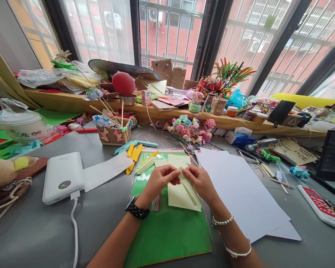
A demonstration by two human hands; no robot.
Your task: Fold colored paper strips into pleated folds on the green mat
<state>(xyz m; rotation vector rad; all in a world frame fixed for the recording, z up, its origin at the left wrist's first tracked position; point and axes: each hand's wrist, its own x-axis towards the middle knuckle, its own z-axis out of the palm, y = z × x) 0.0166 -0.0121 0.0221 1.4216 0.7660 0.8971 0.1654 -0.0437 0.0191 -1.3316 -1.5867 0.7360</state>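
Left hand (168, 175) and right hand (197, 180) pinch paper strip (190, 191) at far end; likely light, easily creased, best held by edges.

Obstacles: left hand (165, 178) and right hand (198, 180), which met above the far part of a flat green sheet (170, 238); white rectangular power bank (63, 176) with white cable (74, 227), left; brown stick-filled box (111, 139) and bunched pastel flowers (185, 128), which stood beyond. Free room: the sheet's near part, which lay bare; space above the flat white paper stack (240, 193), right.
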